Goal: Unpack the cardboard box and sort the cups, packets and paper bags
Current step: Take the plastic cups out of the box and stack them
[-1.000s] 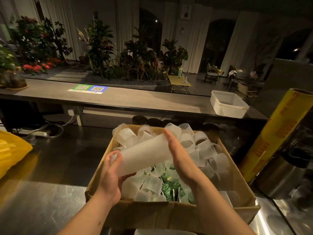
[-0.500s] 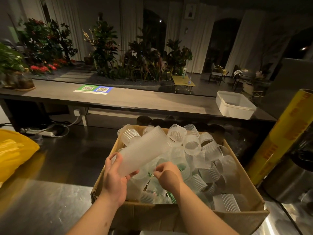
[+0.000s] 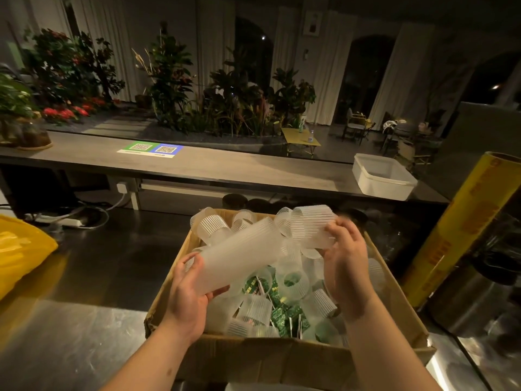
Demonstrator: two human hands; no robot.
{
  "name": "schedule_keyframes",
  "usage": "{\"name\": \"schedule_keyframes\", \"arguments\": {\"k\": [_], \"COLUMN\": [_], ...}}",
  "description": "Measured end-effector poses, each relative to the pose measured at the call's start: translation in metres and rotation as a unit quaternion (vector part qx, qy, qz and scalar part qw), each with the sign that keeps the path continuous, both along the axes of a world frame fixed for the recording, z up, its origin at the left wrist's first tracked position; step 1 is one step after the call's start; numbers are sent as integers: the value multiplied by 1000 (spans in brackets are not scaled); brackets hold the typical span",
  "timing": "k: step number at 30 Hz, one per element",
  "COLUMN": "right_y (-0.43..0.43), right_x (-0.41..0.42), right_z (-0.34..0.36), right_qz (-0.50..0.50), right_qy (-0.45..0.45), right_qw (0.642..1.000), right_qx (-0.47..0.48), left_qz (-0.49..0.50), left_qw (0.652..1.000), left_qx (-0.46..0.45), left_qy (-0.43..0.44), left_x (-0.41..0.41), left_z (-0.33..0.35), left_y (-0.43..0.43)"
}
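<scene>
An open cardboard box [image 3: 262, 359] stands on the steel counter in front of me, full of loose ribbed translucent cups [image 3: 258, 309] with green packets [image 3: 284, 314] among them. My left hand [image 3: 189, 294] grips the near end of a long stack of nested cups [image 3: 239, 261], tilted up to the right above the box. My right hand [image 3: 345, 258] holds a single ribbed cup [image 3: 313, 224] just beyond the stack's far end. No paper bags are visible.
A yellow plastic bag [image 3: 22, 255] lies at the left on the steel counter [image 3: 70, 334]. A tall yellow roll [image 3: 462, 221] leans at the right beside metal containers [image 3: 473, 300]. A white tub [image 3: 380, 176] sits on the far bar counter [image 3: 225, 165].
My right hand has come up out of the box holding one cup and brought it to the far end of the stack. My left hand keeps its grip on the stack.
</scene>
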State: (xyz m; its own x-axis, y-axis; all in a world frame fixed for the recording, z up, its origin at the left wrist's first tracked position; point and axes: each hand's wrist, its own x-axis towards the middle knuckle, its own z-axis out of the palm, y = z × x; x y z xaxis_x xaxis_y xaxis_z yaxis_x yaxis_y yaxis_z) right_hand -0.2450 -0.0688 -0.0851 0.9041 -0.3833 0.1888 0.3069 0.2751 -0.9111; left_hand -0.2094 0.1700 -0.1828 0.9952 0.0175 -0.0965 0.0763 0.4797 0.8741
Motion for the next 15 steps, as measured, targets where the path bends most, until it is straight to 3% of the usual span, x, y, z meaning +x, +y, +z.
{"name": "schedule_keyframes", "arguments": {"k": [4, 11, 15], "right_y": [14, 23, 21], "right_x": [-1, -18, -31], "right_z": [-3, -16, 1], "right_qz": [23, 95, 137], "right_qy": [9, 51, 48], "right_qw": [981, 940, 919], "right_qx": [-194, -324, -366], "left_qz": [-14, -59, -116], "left_qw": [1000, 997, 993], "left_qx": [9, 35, -1], "left_qy": [12, 27, 27], "left_x": [-3, -11, -28], "left_z": [0, 6, 18], "left_y": [1, 2, -1]}}
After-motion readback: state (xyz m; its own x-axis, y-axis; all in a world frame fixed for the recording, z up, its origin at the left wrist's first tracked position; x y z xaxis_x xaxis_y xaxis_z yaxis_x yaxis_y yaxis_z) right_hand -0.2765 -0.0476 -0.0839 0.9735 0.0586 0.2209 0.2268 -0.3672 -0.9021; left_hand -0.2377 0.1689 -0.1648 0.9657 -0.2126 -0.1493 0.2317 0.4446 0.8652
